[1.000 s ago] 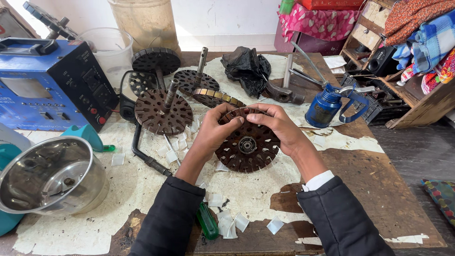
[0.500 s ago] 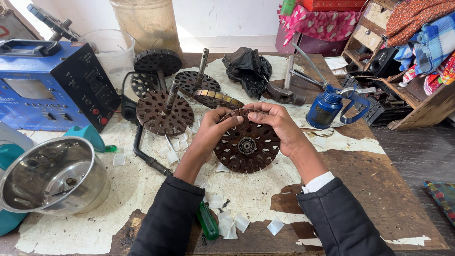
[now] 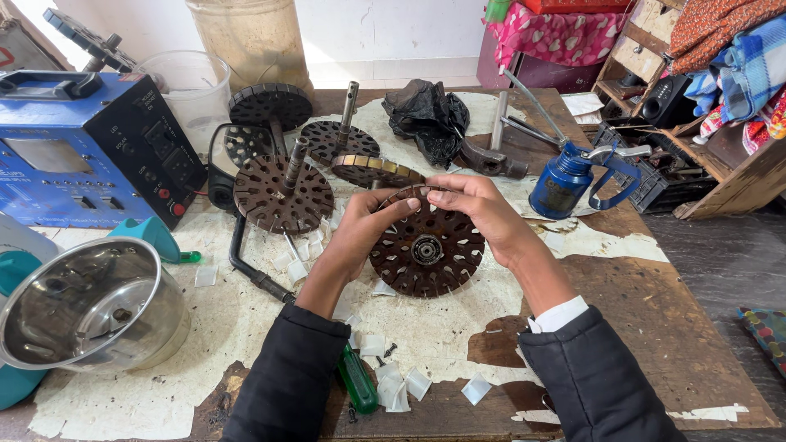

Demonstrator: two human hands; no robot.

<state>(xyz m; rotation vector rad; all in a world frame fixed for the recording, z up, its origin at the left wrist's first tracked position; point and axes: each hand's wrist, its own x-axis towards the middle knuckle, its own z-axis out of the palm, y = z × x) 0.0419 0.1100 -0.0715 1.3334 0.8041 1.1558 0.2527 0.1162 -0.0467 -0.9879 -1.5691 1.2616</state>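
Note:
A round, rusty brown slotted metal core [image 3: 427, 250] with a bearing hole in its middle lies on the paper-covered table. My left hand [image 3: 360, 229] grips its upper left rim, thumb and fingers pinched at the top edge. My right hand [image 3: 483, 213] holds the upper right rim, its fingertips meeting the left hand's at the top. Both sleeves are black.
Similar cores with shafts [image 3: 282, 192] stand behind the hands. A blue machine [image 3: 90, 155] and a steel bowl [image 3: 90, 307] are at left. A blue oil can [image 3: 565, 176], a hammer [image 3: 491, 155] and a black cloth [image 3: 426, 115] lie at back right. A green screwdriver [image 3: 358, 381] and paper scraps lie near.
Both hands have stayed on the core's top rim; the fingertips have shifted slightly along the edge. The core has barely moved.

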